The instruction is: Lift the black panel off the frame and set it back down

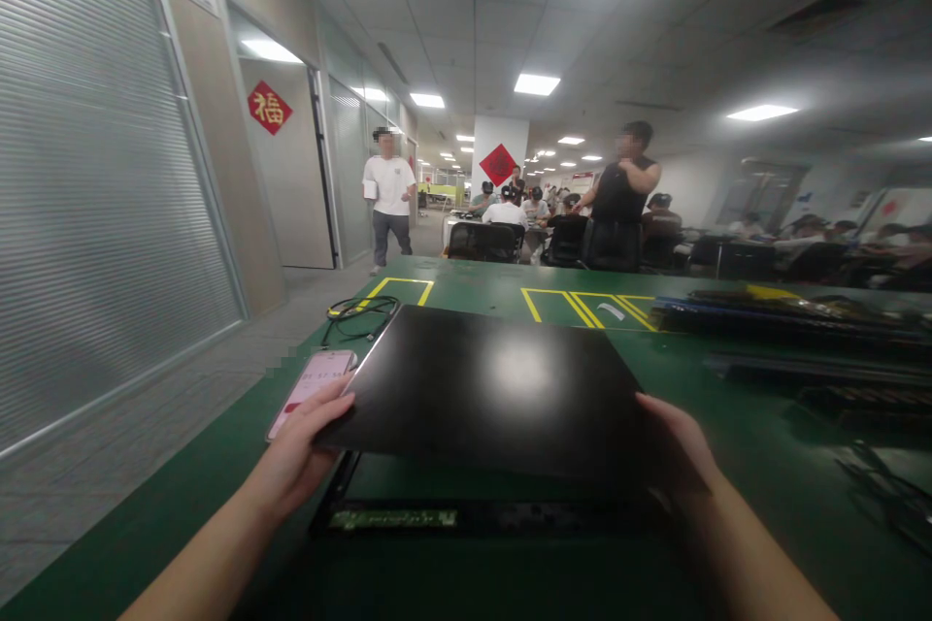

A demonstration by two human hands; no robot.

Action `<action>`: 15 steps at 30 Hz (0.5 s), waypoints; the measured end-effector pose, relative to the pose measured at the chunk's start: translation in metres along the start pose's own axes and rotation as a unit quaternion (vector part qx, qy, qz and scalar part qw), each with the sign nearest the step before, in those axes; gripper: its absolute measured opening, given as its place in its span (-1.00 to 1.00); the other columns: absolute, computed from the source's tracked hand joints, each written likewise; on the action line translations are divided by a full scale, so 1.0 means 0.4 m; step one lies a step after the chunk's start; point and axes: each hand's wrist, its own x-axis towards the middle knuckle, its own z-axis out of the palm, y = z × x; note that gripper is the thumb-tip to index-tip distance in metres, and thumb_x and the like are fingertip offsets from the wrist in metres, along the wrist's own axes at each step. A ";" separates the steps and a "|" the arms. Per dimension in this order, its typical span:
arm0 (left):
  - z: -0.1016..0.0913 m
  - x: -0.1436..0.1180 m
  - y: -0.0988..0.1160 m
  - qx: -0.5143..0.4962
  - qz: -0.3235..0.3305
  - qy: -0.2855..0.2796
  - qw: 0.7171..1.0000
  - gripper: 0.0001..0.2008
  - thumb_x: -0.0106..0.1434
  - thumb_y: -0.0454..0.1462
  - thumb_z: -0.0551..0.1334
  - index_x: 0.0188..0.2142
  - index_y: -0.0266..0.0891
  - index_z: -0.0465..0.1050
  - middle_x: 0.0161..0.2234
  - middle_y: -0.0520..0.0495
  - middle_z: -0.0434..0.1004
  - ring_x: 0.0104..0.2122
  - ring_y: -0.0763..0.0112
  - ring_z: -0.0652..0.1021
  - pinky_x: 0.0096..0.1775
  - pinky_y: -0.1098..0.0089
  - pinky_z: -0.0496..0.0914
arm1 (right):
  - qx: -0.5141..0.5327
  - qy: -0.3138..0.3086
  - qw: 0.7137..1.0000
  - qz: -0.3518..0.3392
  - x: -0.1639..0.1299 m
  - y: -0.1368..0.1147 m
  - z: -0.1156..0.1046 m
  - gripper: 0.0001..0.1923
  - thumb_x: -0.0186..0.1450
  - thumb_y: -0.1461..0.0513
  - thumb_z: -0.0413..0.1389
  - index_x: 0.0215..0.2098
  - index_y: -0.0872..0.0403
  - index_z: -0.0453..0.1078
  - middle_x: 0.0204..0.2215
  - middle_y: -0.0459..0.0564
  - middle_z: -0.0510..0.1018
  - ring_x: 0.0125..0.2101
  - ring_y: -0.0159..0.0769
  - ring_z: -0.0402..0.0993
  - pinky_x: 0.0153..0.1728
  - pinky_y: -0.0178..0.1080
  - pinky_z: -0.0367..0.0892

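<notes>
Between my two hands I hold a flat black glossy panel (451,398), which looks like a display panel, tilted above the table with a ceiling light mirrored in it. My left hand (302,451) grips its left edge, thumb on top and the other fingers underneath. At the right edge my right hand (681,437) holds it, its fingers mostly hidden below. Under the panel lies a thin black frame (539,516) with a green circuit board (393,517) along its near side. The panel covers much of this frame.
A phone (312,390) lies left of the panel, with a coiled black cable (360,310) behind it. Dark strips (757,315) and parts lie on the right of the green table (481,277). Beyond it are a standing person (622,189), a walking person (391,189) and several seated people.
</notes>
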 end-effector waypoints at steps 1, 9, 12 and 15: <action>0.000 0.001 -0.001 0.004 -0.002 0.002 1.000 -0.52 -0.11 -0.24 0.55 -0.12 -0.24 0.72 -0.06 -0.15 0.76 -0.03 0.03 0.68 -0.29 0.45 0.51 | -0.002 0.005 1.000 0.009 -0.001 -0.002 0.000 -0.64 0.16 -0.02 0.14 -0.25 0.04 0.56 -0.24 0.18 0.72 -0.03 0.16 0.63 -0.06 0.04 0.54; -0.001 0.001 -0.008 0.107 -0.019 -0.015 0.994 -0.43 -0.12 -0.07 0.59 -0.09 -0.23 0.69 -0.02 -0.24 0.74 0.07 -0.08 0.64 -0.03 0.28 0.54 | -0.038 0.170 0.981 -0.080 -0.001 -0.019 -0.034 -0.81 0.10 0.06 0.18 -0.41 -0.03 0.52 -0.43 0.13 0.65 -0.04 0.24 0.60 0.01 0.14 0.51; -0.013 0.013 -0.016 0.179 0.020 -0.011 0.984 -0.37 -0.07 0.03 0.55 -0.04 -0.22 0.66 0.08 -0.29 0.68 0.18 -0.10 0.57 0.15 0.21 0.45 | -0.019 0.211 0.971 -0.113 -0.012 -0.027 -0.043 -0.89 0.09 0.12 0.22 -0.43 -0.05 0.52 -0.46 0.11 0.62 -0.07 0.21 0.59 0.01 0.14 0.50; -0.036 0.029 -0.035 0.278 0.059 -0.008 0.959 -0.31 -0.02 0.12 0.47 0.02 -0.23 0.61 0.14 -0.33 0.63 0.22 -0.13 0.53 0.25 0.10 0.37 | 0.084 0.270 0.951 -0.125 -0.038 -0.035 -0.034 -0.82 0.00 0.27 0.31 -0.39 -0.01 0.52 -0.47 0.01 0.60 -0.16 0.07 0.61 0.00 0.08 0.53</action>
